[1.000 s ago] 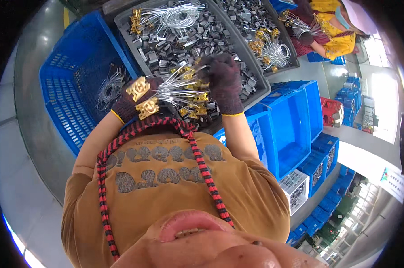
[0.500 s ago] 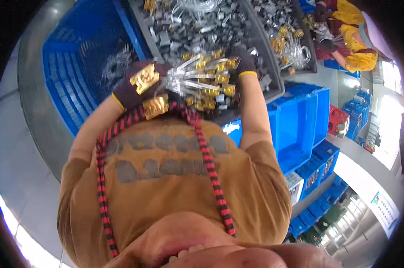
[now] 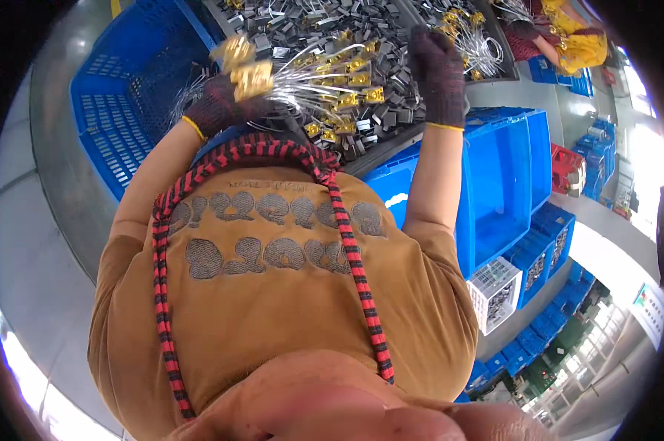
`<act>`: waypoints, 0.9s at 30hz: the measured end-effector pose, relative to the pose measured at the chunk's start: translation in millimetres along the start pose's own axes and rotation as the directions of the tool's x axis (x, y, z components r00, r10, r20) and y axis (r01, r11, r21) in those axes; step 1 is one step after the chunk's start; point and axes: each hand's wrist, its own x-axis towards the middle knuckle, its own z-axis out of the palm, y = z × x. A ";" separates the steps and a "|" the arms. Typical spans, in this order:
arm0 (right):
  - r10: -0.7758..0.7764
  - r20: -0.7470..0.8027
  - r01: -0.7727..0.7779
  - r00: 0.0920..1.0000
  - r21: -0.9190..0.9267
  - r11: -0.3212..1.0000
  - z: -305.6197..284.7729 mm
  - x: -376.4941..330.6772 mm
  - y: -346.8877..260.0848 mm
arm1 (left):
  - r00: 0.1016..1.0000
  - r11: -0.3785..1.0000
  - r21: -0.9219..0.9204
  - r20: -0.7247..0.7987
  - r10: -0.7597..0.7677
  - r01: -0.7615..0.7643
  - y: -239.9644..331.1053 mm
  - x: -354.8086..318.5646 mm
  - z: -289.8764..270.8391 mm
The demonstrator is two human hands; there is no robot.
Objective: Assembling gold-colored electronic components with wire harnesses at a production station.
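Our left gloved hand [image 3: 218,109] clamps the light, springy bundle of silver wires with yellow block ends [image 3: 324,81] at its gathered stems, while our right gloved hand [image 3: 436,70], apart, seems to pinch the far tips.

gloves [image 3: 438,70]: dark, yellow cuffs | parts [image 3: 252,77]: gold | crate [image 3: 119,95]: blue | cord [image 3: 346,228]: red-black striped

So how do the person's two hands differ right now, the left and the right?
The left hand grips a bundle of yellow-tagged silver wire parts; the right hand holds none of them and has its fingers spread. The left sits lower and nearer the body, the right reaches farther over the grey tray. Both wear dark knit gloves with yellow cuffs.
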 end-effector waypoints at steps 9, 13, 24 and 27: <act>-0.066 0.340 0.169 0.938 -0.283 0.944 82.0 -93.1 -19.2 | 0.973 0.974 0.156 0.138 -0.187 0.165 53.7 19.0 -47.0; -0.080 0.431 0.192 0.899 -0.222 0.956 77.0 -87.6 -18.1 | 0.872 0.936 0.059 0.347 -0.346 0.348 64.1 28.6 -60.5; -0.291 0.517 0.413 0.805 -0.137 0.900 115.6 -114.5 -39.1 | 0.930 0.935 -0.056 0.143 -0.338 0.349 62.8 21.1 -61.6; -0.324 0.506 0.460 0.799 -0.168 0.872 119.3 -114.9 -33.1 | 0.938 0.928 -0.158 0.148 -0.314 0.336 78.7 22.7 -80.3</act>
